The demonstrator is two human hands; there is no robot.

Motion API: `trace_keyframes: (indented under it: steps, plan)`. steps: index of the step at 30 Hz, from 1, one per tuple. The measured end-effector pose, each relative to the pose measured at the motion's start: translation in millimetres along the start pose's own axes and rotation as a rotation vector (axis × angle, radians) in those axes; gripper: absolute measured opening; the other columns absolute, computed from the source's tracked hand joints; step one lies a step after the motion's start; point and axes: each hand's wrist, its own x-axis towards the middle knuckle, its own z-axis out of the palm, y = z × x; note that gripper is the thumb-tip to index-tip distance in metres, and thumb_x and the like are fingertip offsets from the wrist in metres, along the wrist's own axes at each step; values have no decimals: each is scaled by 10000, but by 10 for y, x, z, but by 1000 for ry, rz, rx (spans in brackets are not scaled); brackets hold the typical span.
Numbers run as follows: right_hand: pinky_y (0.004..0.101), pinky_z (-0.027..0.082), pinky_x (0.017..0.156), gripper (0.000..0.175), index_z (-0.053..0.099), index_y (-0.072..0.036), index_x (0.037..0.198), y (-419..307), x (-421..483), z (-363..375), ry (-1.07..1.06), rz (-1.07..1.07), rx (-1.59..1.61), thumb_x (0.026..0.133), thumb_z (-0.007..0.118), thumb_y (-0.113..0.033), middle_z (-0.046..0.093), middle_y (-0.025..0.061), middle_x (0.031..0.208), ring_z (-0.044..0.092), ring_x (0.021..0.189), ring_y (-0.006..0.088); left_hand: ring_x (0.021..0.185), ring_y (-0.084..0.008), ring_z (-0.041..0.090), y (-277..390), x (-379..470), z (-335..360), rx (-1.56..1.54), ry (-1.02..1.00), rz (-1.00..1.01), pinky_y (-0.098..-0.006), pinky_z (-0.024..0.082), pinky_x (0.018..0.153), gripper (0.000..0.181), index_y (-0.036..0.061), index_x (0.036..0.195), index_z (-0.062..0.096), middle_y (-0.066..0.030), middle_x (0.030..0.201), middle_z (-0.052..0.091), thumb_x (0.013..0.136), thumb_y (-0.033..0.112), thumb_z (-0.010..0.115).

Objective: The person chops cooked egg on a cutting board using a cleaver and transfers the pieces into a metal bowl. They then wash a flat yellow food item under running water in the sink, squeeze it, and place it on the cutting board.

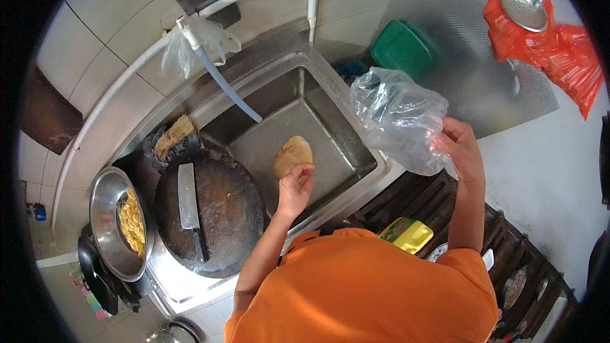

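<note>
Over the steel sink (329, 147), my left hand (295, 190) pinches the near end of a pale yellow, oval piece of food (293, 152); its exact kind is unclear. My right hand (460, 145) grips a crumpled clear plastic bag (398, 114) above the sink's right rim. What the bag contains, if anything, cannot be made out. Left of the sink lies a round, dark chopping board (228, 219), with a cleaver (188, 195) flat on top, its black handle towards me.
A steel bowl (107, 214) of yellow food pieces stands left of the board. Beside the board is a brown scrubber (176, 138). A blue hose (226, 81) hangs into the sink. At right are a green plastic container (402, 50), a red plastic bag (567, 52) and a skimmer (524, 9).
</note>
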Motion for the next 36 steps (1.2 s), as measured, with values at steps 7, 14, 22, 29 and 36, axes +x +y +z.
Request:
trace_keyframes:
  steps: [7,14,22,29,36]
  plan:
    - [212,443,645,123,677,-22,956,-97,98,-13,-29,31,24,893,672,-127,651,-14,802,573,714,48,863,-196,652,542,64,-286,-10,34,69,-311,511,812,175,16,994,683,-99,905,662,831,-37,648]
    - [267,466,623,94,656,-8,926,-91,19,391,-286,-42,-365,856,692,-59,649,10,761,576,684,67,878,-315,626,1068,51,-468,267,162,488,-373,518,799,245,30,1009,682,-128,935,654,776,-43,691]
    - [402,515,674,134,603,-54,850,38,-83,1163,-344,-636,-924,844,688,-158,610,88,784,636,784,285,1004,-323,599,1519,-176,-371,477,-3,500,-396,547,800,554,67,1237,603,-146,1157,529,732,144,816]
    - [387,527,759,328,612,-109,1102,-49,-166,1516,-312,-731,-988,825,721,-245,578,63,997,596,919,260,920,-344,634,988,-186,-293,376,-12,420,-425,544,786,244,-3,961,638,-155,998,631,747,51,743]
    - [396,510,885,601,583,-56,1278,-120,66,830,-22,-492,-674,734,809,-176,602,138,1176,593,1052,320,673,-125,567,643,-322,-691,82,104,29,-268,475,607,165,10,862,596,-62,845,592,783,-31,735]
